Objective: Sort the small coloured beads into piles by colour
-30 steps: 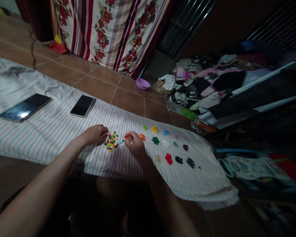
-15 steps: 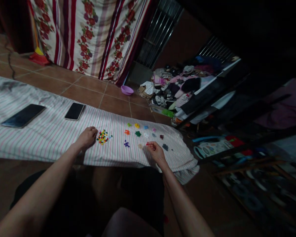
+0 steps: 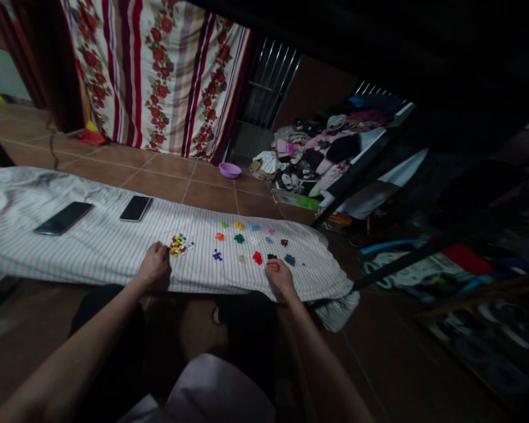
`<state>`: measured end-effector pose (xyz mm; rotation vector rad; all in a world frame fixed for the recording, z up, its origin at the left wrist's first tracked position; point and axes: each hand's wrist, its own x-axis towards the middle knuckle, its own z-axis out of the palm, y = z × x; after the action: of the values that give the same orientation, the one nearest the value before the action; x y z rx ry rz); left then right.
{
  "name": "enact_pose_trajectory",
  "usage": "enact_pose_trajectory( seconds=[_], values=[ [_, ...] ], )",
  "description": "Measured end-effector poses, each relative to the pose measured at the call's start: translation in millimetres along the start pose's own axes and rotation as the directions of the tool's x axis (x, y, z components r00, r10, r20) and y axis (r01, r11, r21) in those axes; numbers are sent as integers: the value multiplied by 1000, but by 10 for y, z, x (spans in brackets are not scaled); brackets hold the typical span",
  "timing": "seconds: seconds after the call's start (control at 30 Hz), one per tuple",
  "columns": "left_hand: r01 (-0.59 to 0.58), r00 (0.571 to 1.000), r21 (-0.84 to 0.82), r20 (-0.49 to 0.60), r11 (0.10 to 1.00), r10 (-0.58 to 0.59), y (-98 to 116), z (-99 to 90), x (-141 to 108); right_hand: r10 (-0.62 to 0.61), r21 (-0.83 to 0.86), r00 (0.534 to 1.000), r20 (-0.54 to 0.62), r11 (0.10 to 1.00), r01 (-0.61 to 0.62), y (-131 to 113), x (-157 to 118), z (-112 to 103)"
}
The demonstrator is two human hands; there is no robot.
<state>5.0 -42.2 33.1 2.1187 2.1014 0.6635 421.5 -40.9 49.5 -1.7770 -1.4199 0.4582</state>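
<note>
Several small single-colour piles lie on a striped cloth (image 3: 194, 279), among them a red pile (image 3: 257, 258), a dark green pile (image 3: 238, 238) and a purple pile (image 3: 217, 255). My right hand (image 3: 279, 274) is just right of the red pile, fingers pinched with a bit of red at their tips, partly in front of a black pile (image 3: 271, 257). At the lower left edge of a mixed-colour pile (image 3: 178, 245) rests my left hand (image 3: 154, 262), its fingers curled down; whether they hold anything is hidden.
Two dark phones, a larger one (image 3: 64, 218) and a smaller one (image 3: 136, 208), lie on the cloth at left. Beyond it are a purple basin (image 3: 230, 170) and heaped clothes. Dark metal bars cross the right side.
The camera view has shifted. My right hand has moved off the red pile, which now shows fully. My left hand has drawn slightly back toward me, beside the mixed pile.
</note>
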Motion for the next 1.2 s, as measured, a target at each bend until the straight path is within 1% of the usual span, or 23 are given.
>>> enact_pose_trajectory(
  seconds=[0.13,0.2,0.27,0.4,0.53,0.6,0.73,0.83,0.93,1.0,1.1,1.2],
  values=[
    [3,1000,21,-10,1000,-3,165,-27,-38,43,40,999,16,998,-43,79,33,26],
    [-33,999,26,7,999,33,204,-60,-25,46,35,999,23,998,-47,76,62,37],
    [-96,995,31,40,995,95,196,-107,-19,31,24,999,25,999,-32,55,94,49],
    [-188,980,64,74,980,184,54,-198,-69,50,-30,999,-1,998,-50,9,154,92],
    [-312,942,58,147,948,301,-158,-215,-207,99,-52,995,-3,994,-99,19,210,179],
    [-312,941,48,154,949,301,-257,-185,-289,126,-78,992,-2,989,-126,42,238,234],
    [-253,964,31,90,967,249,-394,-64,-408,148,-106,989,-2,983,-148,93,291,342],
    [-248,969,87,12,965,248,-436,52,-433,160,-104,987,11,982,-158,129,323,406],
    [-266,957,154,-75,952,280,-459,149,-427,144,-119,989,21,983,-140,176,344,446],
    [-284,945,183,-115,941,307,-476,191,-424,123,-135,992,25,984,-119,217,348,457],
    [-295,935,205,-140,933,327,-495,224,-430,90,-150,996,21,985,-86,290,340,461],
    [-282,937,200,-154,938,315,-492,238,-438,58,-129,998,30,990,-53,361,321,464]
  ],
)
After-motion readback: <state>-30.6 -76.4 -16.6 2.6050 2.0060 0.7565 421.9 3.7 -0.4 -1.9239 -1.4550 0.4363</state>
